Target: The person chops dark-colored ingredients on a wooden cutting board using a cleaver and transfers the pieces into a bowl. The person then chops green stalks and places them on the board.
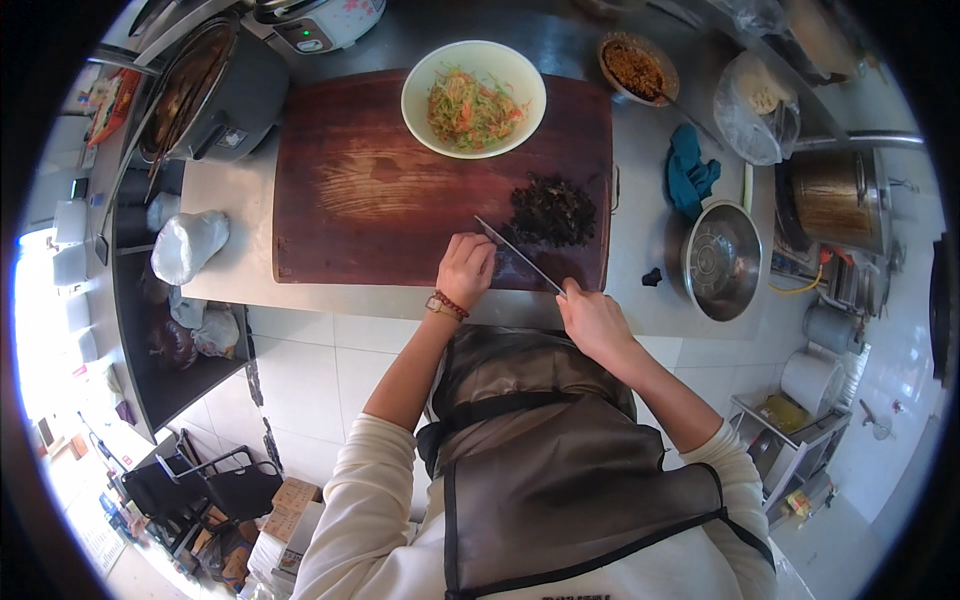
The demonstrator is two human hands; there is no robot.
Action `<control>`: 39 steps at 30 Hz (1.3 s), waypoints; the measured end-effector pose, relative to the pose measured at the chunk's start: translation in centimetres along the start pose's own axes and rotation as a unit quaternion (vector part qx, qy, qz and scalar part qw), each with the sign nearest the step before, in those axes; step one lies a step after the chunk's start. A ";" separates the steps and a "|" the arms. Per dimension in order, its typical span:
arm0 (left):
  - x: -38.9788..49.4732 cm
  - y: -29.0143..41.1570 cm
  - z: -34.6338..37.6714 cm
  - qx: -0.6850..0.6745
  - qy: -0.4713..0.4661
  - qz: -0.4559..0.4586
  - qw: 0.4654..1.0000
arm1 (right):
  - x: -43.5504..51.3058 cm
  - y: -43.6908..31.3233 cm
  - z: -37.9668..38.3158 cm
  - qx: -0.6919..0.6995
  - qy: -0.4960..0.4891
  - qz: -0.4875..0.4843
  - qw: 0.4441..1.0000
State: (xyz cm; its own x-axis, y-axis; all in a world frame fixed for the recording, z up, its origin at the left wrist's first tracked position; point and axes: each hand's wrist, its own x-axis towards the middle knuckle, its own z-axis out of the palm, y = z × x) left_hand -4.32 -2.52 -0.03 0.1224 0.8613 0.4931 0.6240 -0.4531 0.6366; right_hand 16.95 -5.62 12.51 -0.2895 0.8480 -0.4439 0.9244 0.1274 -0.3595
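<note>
My right hand (595,316) grips the handle of a kitchen knife (523,256), its blade slanting up and left over the near edge of a dark red wooden cutting board (360,247). Beside the blade, my left hand (465,268) rests with fingers curled; whether something small lies under the fingertips is hidden. A pile of dark chopped food, like wood ear fungus (553,210), lies on the board just beyond the knife. At the board's far edge stands a white bowl (412,112) of shredded green and orange vegetables (472,109).
On the steel counter's right are a metal bowl (756,262), a teal cloth (686,172), a small dark scrap (652,277) and a bowl of reddish-brown seasoning (634,67) with a spoon. To the left stand a large grey pot (247,112) and a white plastic bag (189,244).
</note>
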 end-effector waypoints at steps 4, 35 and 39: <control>0.2 -0.1 0.1 0.013 0.000 0.006 1.000 | 0.9 0.9 1.5 0.017 0.017 -0.001 1.000; 15.0 8.5 -0.2 -0.100 -0.065 -0.069 0.990 | -0.4 3.5 1.2 0.163 -0.070 0.041 0.983; 14.9 10.1 7.6 -0.166 -0.277 0.050 0.945 | 0.1 3.0 1.1 0.124 0.040 0.010 0.991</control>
State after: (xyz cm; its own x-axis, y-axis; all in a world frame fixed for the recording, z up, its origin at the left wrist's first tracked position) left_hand 9.64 7.45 9.25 0.6101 0.7571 0.2337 0.3222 -0.5066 0.7997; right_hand 19.45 -5.76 10.46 -0.2429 0.8881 -0.3903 0.8371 -0.0114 -0.5470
